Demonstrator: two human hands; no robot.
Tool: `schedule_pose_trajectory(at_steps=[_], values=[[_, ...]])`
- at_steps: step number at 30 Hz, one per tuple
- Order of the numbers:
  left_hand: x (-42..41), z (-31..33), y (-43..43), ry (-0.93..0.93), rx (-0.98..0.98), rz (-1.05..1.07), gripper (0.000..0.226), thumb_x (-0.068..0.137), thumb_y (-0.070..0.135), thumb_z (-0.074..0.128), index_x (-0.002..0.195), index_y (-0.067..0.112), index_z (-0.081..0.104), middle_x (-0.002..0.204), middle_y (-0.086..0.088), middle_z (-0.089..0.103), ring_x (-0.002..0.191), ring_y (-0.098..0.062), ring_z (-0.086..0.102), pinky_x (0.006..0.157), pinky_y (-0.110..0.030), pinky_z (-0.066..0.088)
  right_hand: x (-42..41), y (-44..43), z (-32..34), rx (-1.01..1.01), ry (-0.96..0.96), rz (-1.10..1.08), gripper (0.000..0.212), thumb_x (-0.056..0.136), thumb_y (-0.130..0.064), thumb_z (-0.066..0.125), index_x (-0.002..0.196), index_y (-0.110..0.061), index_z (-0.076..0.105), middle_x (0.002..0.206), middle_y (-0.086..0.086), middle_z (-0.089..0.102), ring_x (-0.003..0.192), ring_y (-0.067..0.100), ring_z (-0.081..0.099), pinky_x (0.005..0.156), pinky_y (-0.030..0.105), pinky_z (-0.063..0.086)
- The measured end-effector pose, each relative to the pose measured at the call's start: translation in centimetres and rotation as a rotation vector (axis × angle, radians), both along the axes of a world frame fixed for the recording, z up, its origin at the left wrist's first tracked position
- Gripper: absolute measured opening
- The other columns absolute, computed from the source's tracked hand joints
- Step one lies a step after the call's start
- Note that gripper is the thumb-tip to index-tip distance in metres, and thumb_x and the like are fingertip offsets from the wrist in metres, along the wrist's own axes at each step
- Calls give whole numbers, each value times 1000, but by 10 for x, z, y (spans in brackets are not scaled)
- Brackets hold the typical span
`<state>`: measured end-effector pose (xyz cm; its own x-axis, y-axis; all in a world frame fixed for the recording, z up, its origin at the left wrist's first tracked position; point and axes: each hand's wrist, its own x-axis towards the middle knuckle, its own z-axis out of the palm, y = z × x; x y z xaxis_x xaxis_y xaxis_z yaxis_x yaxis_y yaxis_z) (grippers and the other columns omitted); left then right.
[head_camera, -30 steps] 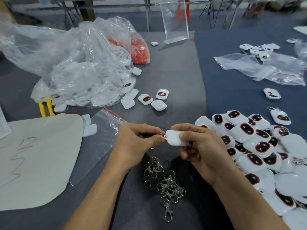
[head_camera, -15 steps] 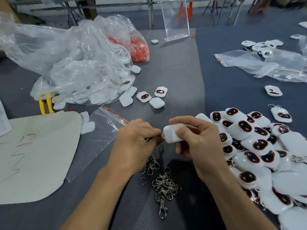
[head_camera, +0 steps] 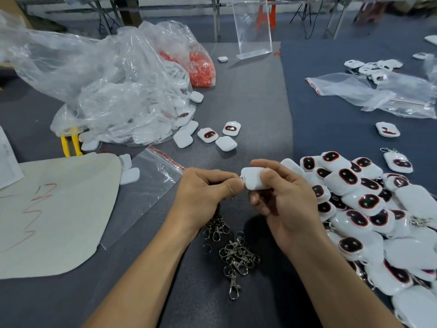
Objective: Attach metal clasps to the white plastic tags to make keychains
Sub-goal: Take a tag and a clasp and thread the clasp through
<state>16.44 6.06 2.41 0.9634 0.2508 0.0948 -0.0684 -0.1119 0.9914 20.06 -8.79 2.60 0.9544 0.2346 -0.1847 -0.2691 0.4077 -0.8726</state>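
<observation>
We see both hands raised just above the middle of the desk (head_camera: 255, 95), nearer its front edge than its far one. The right hand (head_camera: 290, 204) grips a white tag (head_camera: 251, 177) between thumb and curled fingers, plain side up. The left hand (head_camera: 205, 197) pinches a small metal ring (head_camera: 238, 177) against the tag's left end; we cannot tell whether the ring is threaded through. Directly below the hands, toward the front edge, lies a loose heap of metal clasps (head_camera: 236, 254), with bare grey desk on either side of it between the forearms. To the right, a thick pile of tags (head_camera: 369, 209) with dark red-rimmed faces crowds the right edge and reaches almost to the right wrist. On the left, a flat zip bag (head_camera: 146, 192) lies just beside the left hand, overlapping a beige sheet (head_camera: 59, 209) that runs off the left edge. Beyond the hands, four loose tags (head_camera: 208, 134) lie at the mouth of a large crumpled plastic bag (head_camera: 106, 91) filling the far left corner, a yellow-handled tool (head_camera: 71, 143) poking out beneath it. An open strip of desk runs from the hands back to a clear acrylic stand (head_camera: 253, 27) at the far edge. More clear bags (head_camera: 378, 95) lie toward the far right corner, well apart from the hands.
</observation>
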Motion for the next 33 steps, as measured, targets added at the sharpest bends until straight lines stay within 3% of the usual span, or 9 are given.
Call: schedule_pose_trajectory(at_steps=[5, 8, 10, 14, 16, 18, 26, 30, 33], values=[[-2, -2, 4, -274, 874, 125, 16, 83, 24, 73, 70, 15, 77, 56, 3, 55, 61, -17, 48, 64, -29, 37, -7, 2, -6, -245, -405, -107, 23, 97, -5, 60, 95, -22, 75, 68, 6, 69, 48, 21, 56, 40, 24, 41], [-1, -5, 4, -401, 1125, 192, 21, 85, 22, 72, 67, 11, 73, 56, 1, 53, 59, -21, 47, 65, -31, 33, -11, 5, -6, -369, -491, -123, 19, 96, -10, 64, 99, -24, 76, 67, 4, 69, 51, 28, 60, 44, 28, 46], [-3, -5, 2, -375, 1072, 214, 17, 84, 22, 73, 68, 15, 73, 56, 5, 52, 60, -17, 45, 66, -30, 35, -7, 6, -5, -248, -348, -130, 20, 99, -3, 61, 102, -16, 74, 66, 8, 70, 46, 25, 57, 38, 25, 41], [-3, -1, -2, -94, 356, 79, 17, 83, 16, 79, 80, 33, 79, 71, 14, 73, 68, -1, 64, 66, -16, 48, 0, 2, 0, -33, -77, -93, 19, 103, -1, 52, 106, -5, 70, 73, 10, 73, 43, 17, 54, 34, 21, 35], [-1, 1, -2, -36, 187, -8, 18, 85, 12, 78, 87, 29, 81, 83, 13, 78, 77, 3, 68, 71, -15, 51, 2, 1, 0, 17, -6, -72, 20, 104, -3, 50, 106, -4, 70, 74, 11, 73, 43, 15, 53, 34, 20, 32], [-1, 1, -2, -40, 195, -46, 18, 85, 12, 78, 89, 29, 81, 84, 12, 78, 78, 2, 69, 73, -15, 50, 2, 1, 0, 57, 65, -57, 22, 104, -4, 48, 106, -4, 70, 72, 11, 72, 43, 14, 52, 33, 20, 31], [-5, -4, -9, -223, 720, 208, 9, 80, 31, 74, 75, 24, 76, 54, 2, 50, 59, -17, 46, 60, -30, 37, 6, 4, -2, 118, 136, -45, 20, 103, -2, 48, 104, -3, 68, 73, 12, 74, 42, 14, 53, 34, 19, 33], [-7, -6, -10, -176, 543, 217, 11, 76, 40, 76, 85, 46, 76, 53, 10, 53, 54, -7, 46, 58, -14, 32, 7, 4, -5, 59, 132, -44, 22, 105, -5, 46, 105, -3, 68, 74, 12, 73, 43, 15, 54, 34, 20, 34], [-5, -8, -8, -156, 401, 234, 15, 76, 29, 83, 82, 42, 78, 52, 8, 56, 52, -3, 45, 56, -19, 36, 7, 4, -6, 17, 136, -34, 25, 106, -6, 44, 102, -5, 69, 72, 12, 72, 42, 15, 54, 33, 20, 33]])
